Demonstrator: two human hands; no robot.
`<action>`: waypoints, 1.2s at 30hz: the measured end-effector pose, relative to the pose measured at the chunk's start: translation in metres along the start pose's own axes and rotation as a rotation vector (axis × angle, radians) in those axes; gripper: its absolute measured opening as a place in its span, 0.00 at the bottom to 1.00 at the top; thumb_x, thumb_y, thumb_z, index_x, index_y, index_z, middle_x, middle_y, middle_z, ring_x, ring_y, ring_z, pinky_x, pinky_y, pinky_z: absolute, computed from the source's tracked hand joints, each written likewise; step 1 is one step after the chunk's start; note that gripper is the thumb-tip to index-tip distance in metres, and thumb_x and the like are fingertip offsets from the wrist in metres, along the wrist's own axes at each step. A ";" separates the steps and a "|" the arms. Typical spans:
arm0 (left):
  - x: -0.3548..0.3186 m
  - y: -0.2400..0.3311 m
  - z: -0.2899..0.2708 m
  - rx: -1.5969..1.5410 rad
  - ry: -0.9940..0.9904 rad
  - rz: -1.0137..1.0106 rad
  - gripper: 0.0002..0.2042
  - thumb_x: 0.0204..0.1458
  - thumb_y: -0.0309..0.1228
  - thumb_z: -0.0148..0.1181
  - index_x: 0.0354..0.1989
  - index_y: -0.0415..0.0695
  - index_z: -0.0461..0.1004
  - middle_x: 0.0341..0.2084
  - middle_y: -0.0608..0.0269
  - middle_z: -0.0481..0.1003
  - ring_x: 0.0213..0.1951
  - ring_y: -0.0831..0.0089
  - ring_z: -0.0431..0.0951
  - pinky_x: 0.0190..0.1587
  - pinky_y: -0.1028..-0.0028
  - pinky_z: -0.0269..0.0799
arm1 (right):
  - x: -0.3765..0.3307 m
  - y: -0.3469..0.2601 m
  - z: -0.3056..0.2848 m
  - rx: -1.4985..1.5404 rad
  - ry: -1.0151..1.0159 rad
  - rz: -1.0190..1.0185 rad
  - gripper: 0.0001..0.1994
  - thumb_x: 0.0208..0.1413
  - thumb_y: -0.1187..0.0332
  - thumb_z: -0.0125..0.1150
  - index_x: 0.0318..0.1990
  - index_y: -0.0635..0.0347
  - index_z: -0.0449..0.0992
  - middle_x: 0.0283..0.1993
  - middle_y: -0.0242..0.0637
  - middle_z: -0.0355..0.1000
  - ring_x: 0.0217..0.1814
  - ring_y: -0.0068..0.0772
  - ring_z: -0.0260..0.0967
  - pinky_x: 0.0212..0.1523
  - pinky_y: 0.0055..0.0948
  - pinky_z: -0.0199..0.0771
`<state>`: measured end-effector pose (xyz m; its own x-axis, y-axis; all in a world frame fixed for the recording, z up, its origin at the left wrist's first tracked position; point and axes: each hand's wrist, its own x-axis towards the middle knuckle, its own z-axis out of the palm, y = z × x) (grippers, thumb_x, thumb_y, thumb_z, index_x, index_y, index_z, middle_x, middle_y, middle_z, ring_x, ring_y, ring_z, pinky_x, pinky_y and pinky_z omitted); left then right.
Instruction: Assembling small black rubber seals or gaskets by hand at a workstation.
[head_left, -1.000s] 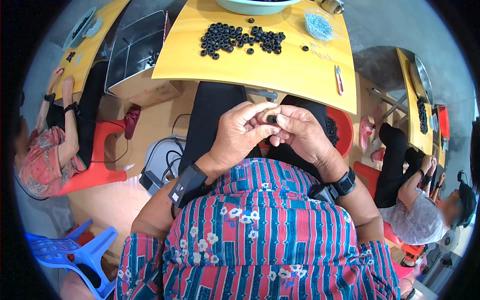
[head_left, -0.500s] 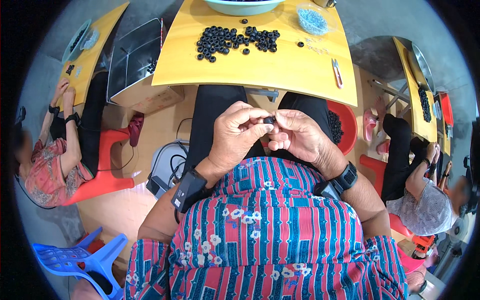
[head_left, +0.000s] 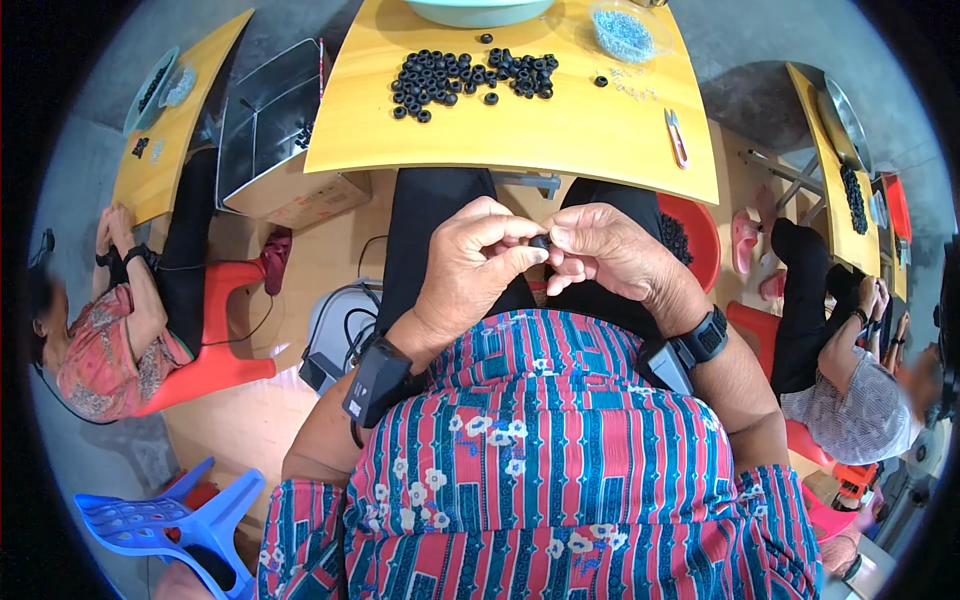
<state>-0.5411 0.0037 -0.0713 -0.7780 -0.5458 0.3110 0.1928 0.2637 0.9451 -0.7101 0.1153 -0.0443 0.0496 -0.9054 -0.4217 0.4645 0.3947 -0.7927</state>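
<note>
Above my lap, a small round black ring-like piece (head_left: 540, 241) is held between the fingertips of both hands. My left hand (head_left: 470, 265) pinches it between thumb and forefinger. From the other side, my right hand (head_left: 617, 252) has its thumb and forefinger pressed against the piece, its lower fingers curled beneath. Fingers hide most of the piece. Similar black rings (head_left: 430, 82) lie in a loose cluster on the yellow table (head_left: 420, 145) in front of me.
Thread snips (head_left: 677, 138) lie at the table's right edge. Behind them are small clear pieces (head_left: 635, 90) and a tub of pale blue bits (head_left: 622, 36). A red basin (head_left: 706, 245) with black pieces stands by my right knee. People sit at tables on both sides.
My right hand's fingers have shifted slightly around the black piece, while my left hand keeps its pinch. The person on the left has drawn their hands down from their table.
</note>
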 end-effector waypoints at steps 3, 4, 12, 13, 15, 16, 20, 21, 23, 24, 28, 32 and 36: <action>0.002 0.000 -0.002 0.013 -0.017 0.007 0.08 0.41 0.21 0.65 0.32 0.39 0.79 0.23 0.67 0.69 0.24 0.82 0.68 0.27 0.81 0.65 | 0.001 0.000 0.003 -0.016 0.002 -0.004 0.15 0.55 0.61 0.60 0.36 0.68 0.74 0.28 0.34 0.71 0.28 0.31 0.75 0.33 0.25 0.79; 0.002 0.001 -0.003 0.027 -0.025 0.014 0.08 0.41 0.21 0.65 0.32 0.39 0.79 0.23 0.67 0.69 0.24 0.82 0.68 0.27 0.81 0.65 | 0.001 0.000 0.005 0.005 0.024 -0.005 0.14 0.55 0.62 0.60 0.36 0.68 0.74 0.28 0.33 0.71 0.27 0.30 0.75 0.32 0.24 0.78; 0.002 0.005 -0.004 -0.022 -0.026 -0.061 0.07 0.42 0.21 0.65 0.31 0.38 0.79 0.23 0.67 0.69 0.25 0.83 0.67 0.27 0.82 0.64 | -0.005 -0.014 0.016 -0.209 0.083 -0.046 0.11 0.57 0.64 0.57 0.33 0.65 0.73 0.26 0.34 0.70 0.27 0.25 0.71 0.32 0.22 0.76; 0.002 0.006 -0.005 -0.028 -0.024 -0.072 0.07 0.42 0.21 0.65 0.31 0.38 0.79 0.23 0.67 0.70 0.25 0.83 0.68 0.27 0.82 0.64 | -0.006 -0.014 0.019 -0.231 0.143 -0.057 0.09 0.56 0.66 0.58 0.33 0.65 0.73 0.26 0.34 0.71 0.27 0.25 0.71 0.31 0.21 0.75; 0.002 0.006 -0.006 -0.031 -0.044 -0.093 0.07 0.43 0.21 0.64 0.32 0.38 0.78 0.25 0.68 0.70 0.26 0.83 0.67 0.29 0.82 0.64 | -0.005 -0.012 0.020 -0.213 0.154 -0.133 0.08 0.55 0.68 0.59 0.33 0.65 0.73 0.25 0.34 0.71 0.26 0.23 0.70 0.30 0.21 0.74; 0.002 0.006 -0.007 -0.035 -0.067 -0.112 0.07 0.45 0.22 0.64 0.33 0.38 0.78 0.26 0.68 0.70 0.28 0.83 0.67 0.30 0.82 0.63 | -0.006 -0.011 0.021 -0.194 0.168 -0.210 0.06 0.54 0.71 0.60 0.33 0.65 0.74 0.25 0.33 0.71 0.26 0.22 0.69 0.28 0.20 0.73; 0.002 0.002 -0.005 -0.091 -0.061 -0.142 0.06 0.45 0.22 0.63 0.33 0.37 0.78 0.26 0.68 0.70 0.28 0.83 0.67 0.30 0.83 0.63 | -0.005 -0.008 0.020 -0.165 0.178 -0.265 0.03 0.52 0.74 0.61 0.33 0.64 0.75 0.25 0.33 0.71 0.25 0.20 0.68 0.27 0.19 0.70; 0.002 0.002 -0.005 -0.095 -0.067 -0.156 0.06 0.46 0.22 0.63 0.33 0.37 0.78 0.26 0.68 0.70 0.28 0.83 0.67 0.30 0.83 0.63 | -0.004 -0.008 0.019 -0.192 0.199 -0.279 0.03 0.52 0.73 0.61 0.32 0.63 0.75 0.25 0.32 0.71 0.25 0.20 0.67 0.27 0.19 0.70; 0.002 0.002 -0.005 -0.100 -0.071 -0.167 0.06 0.46 0.22 0.63 0.33 0.37 0.78 0.26 0.68 0.70 0.28 0.84 0.68 0.31 0.83 0.64 | -0.004 -0.008 0.020 -0.220 0.219 -0.295 0.03 0.52 0.73 0.61 0.32 0.63 0.76 0.25 0.32 0.71 0.24 0.19 0.67 0.27 0.19 0.70; 0.002 0.003 -0.004 -0.145 -0.061 -0.189 0.06 0.47 0.23 0.62 0.34 0.36 0.77 0.26 0.68 0.70 0.28 0.84 0.69 0.31 0.83 0.64 | -0.004 -0.009 0.020 -0.292 0.248 -0.320 0.03 0.52 0.73 0.61 0.32 0.63 0.77 0.26 0.32 0.72 0.25 0.19 0.67 0.27 0.19 0.71; 0.000 0.001 -0.002 -0.226 -0.048 -0.280 0.06 0.49 0.23 0.61 0.35 0.36 0.77 0.27 0.68 0.71 0.29 0.83 0.72 0.32 0.83 0.68 | -0.003 -0.005 0.023 -0.590 0.353 -0.477 0.04 0.51 0.75 0.61 0.34 0.64 0.78 0.27 0.31 0.73 0.24 0.18 0.69 0.26 0.20 0.71; -0.005 -0.006 0.004 -0.355 -0.007 -0.303 0.06 0.50 0.24 0.61 0.36 0.36 0.76 0.29 0.67 0.73 0.29 0.83 0.72 0.32 0.84 0.69 | -0.004 -0.001 0.030 -0.852 0.415 -0.607 0.05 0.50 0.77 0.61 0.36 0.64 0.78 0.27 0.33 0.73 0.24 0.19 0.70 0.25 0.20 0.72; -0.005 -0.006 0.008 -0.444 0.060 -0.349 0.06 0.49 0.23 0.63 0.34 0.35 0.76 0.25 0.65 0.74 0.26 0.84 0.72 0.27 0.84 0.70 | -0.004 0.004 0.029 -0.931 0.458 -0.688 0.06 0.50 0.76 0.61 0.37 0.63 0.78 0.28 0.36 0.74 0.25 0.20 0.71 0.26 0.20 0.72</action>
<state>-0.5435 0.0115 -0.0798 -0.8080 -0.5882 -0.0341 0.1736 -0.2930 0.9402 -0.6832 0.1155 -0.0330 -0.3555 -0.9038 0.2381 -0.5403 -0.0091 -0.8414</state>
